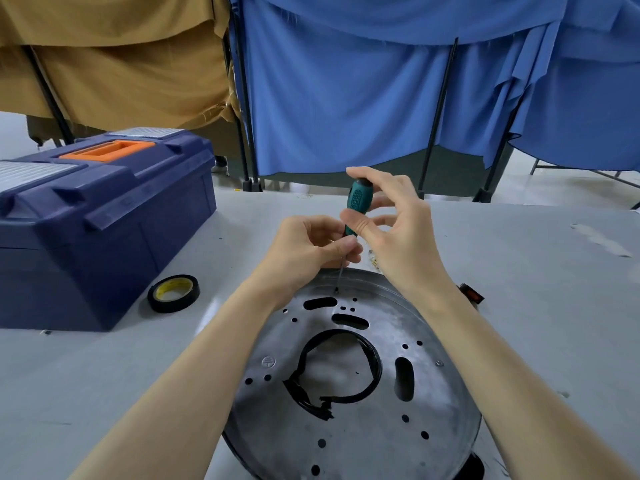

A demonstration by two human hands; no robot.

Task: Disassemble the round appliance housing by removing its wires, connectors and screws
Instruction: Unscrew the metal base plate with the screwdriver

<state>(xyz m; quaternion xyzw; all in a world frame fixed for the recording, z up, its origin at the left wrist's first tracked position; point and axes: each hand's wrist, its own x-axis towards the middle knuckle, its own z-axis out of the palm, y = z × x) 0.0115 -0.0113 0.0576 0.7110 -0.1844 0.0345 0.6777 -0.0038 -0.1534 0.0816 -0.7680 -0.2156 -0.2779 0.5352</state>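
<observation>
Over the grey table (pixel 519 306), your right hand (pixel 398 230) gripped the teal-handled screwdriver (pixel 356 202), your left hand (pixel 308 247) pinched its shaft — you needed it square on the small screw (pixel 336 290) in the round metal housing (pixel 381 427).

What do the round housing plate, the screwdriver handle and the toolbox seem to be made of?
Round housing plate: likely bare metal, dull grey with soft reflections and punched holes. Screwdriver handle: probably teal rubbery plastic, dimpled grip. Toolbox: seemingly moulded navy plastic, matte.
</observation>
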